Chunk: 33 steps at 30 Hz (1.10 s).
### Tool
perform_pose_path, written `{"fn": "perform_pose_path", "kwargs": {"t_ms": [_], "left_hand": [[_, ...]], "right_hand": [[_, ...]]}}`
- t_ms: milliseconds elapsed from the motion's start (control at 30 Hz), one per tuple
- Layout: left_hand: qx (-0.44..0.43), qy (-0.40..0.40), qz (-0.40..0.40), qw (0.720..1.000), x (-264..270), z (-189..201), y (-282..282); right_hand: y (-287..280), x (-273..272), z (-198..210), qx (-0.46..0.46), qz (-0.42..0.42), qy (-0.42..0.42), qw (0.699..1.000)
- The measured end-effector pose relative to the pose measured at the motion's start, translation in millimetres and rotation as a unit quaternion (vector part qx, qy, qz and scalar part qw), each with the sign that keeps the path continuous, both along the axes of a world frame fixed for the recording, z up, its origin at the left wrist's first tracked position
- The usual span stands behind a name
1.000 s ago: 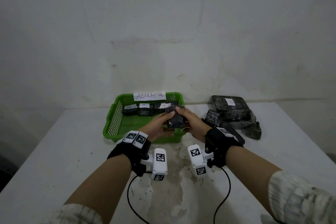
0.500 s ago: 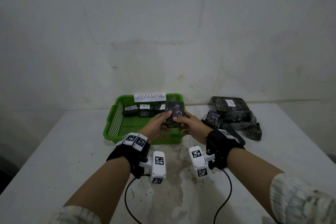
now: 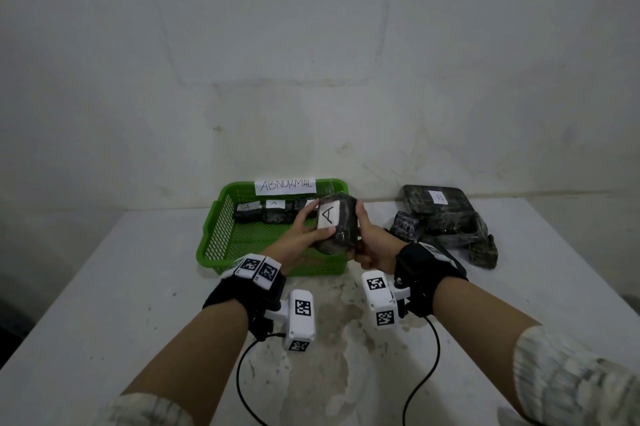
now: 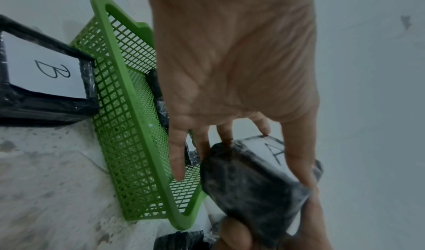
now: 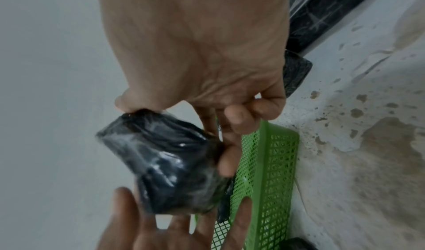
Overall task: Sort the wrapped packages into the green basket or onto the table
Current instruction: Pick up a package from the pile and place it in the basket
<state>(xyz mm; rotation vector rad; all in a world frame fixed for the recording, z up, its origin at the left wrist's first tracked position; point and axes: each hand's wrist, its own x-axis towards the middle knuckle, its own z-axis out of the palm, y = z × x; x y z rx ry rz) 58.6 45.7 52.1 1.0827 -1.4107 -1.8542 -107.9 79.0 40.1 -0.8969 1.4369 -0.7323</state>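
Both hands share the grip on the small black package wrapped in clear film (image 3: 337, 223): the left hand (image 3: 300, 235) curls its thumb over the white label and its fingers behind, while the right hand (image 3: 369, 238) clasps the opposite side and the lower end. Half a second ago the package's dark side faced the camera; now it has been turned so a handwritten "A" shows. That likely settles the sort, since the packages already lying along the far wall of the green mesh plastic basket (image 3: 221, 235) carry the same letter. Held off the surface and tilted, the package hangs over the basket's right half, near its right rim, between the two palms. The basket, tagged "ABNORMAL" on a white paper sign (image 3: 285, 185), sits near the far edge of the stained white table (image 3: 104, 304). Well to its right, by the far right corner, lies a pile of dark wrapped packages (image 3: 446, 225), one marked "B".
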Motion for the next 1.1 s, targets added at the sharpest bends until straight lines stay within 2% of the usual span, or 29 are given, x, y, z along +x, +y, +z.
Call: {"fn": "perform_pose_path", "kwargs": {"t_ms": [133, 267, 400, 600, 733, 867, 967, 1100], "left_hand": [[0.068, 0.053, 0.076, 0.993, -5, 3, 1], [0.081, 0.051, 0.106, 0.990, -3, 0, -3], [0.091, 0.043, 0.082, 0.992, 2, -4, -2], [0.095, 0.038, 0.033, 0.994, 5, 0, -3], [0.101, -0.021, 0.004, 0.995, 3, 0, -1], [0.059, -0.100, -0.002, 0.993, 1, 1, 1], [0.063, -0.057, -0.009, 0.996, -1, -1, 1], [0.071, -0.020, -0.007, 0.997, -2, 4, 5]], "right_hand": [[-4, 0, -7, -0.044, 0.011, 0.044, 0.998], [-3, 4, -5, -0.059, -0.021, 0.065, 0.996], [0, 8, -6, -0.083, -0.034, 0.000, 0.996], [0, 14, -4, -0.141, -0.095, -0.089, 0.981], [3, 14, 1, -0.142, -0.124, -0.106, 0.976], [6, 13, 4, -0.141, -0.138, -0.076, 0.977], [8, 14, 2, -0.132, -0.130, -0.073, 0.980], [10, 15, 1, -0.123, -0.086, -0.117, 0.982]]}}
